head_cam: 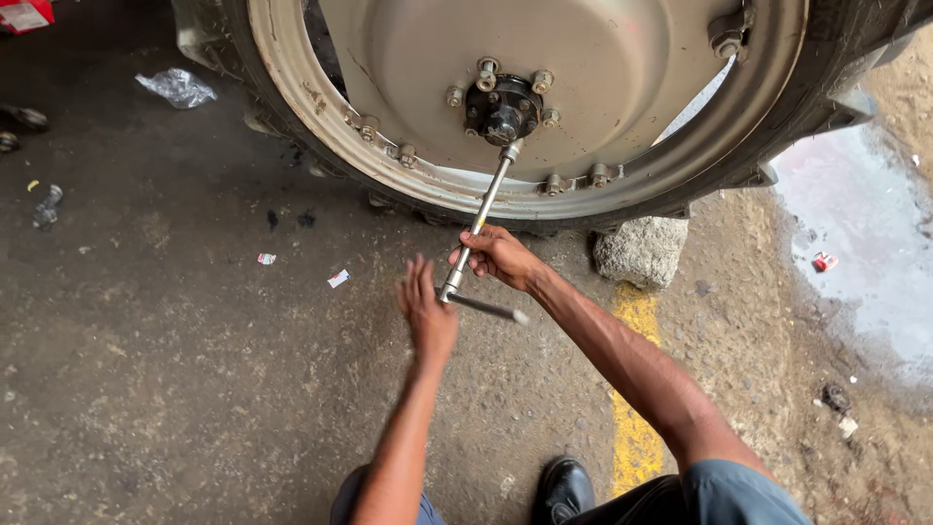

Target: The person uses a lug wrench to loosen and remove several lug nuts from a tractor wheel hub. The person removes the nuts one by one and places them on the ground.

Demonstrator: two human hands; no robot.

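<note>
While the long steel socket wrench with its sliding cross-bar handle point(476, 233) was seated on a nut, its socket end sat just below the black greasy wheel hub point(502, 109), at the lower edge of the hub's bolt circle. The shaft was angled down and toward the person, away from the large dished grey metal wheel rim point(603, 68). The right hand point(498, 255) was closed around the shaft near its lower end, fingers wrapped on the steel. The left hand point(426, 309) was held open, fingers spread and pointing up, just beside the T-junction; whether the palm touched the cross-bar could not be told. The cross-bar stuck out to the right below the right hand.

The rim was ringed by a dark rubber tyre point(282, 107), standing on a stained dark concrete floor point(175, 369). A rough grey stone block point(641, 251) was wedged against the tyre's lowest part, to the right of the wrench. A worn yellow painted stripe point(637, 389) ran along the floor below the stone. A black leather shoe point(564, 486) was seen at the bottom edge, between the two forearms. Crumpled clear plastic wrap point(177, 87) lay well apart at upper left. A shallow pale puddle point(855, 233) was spread at right.
</note>
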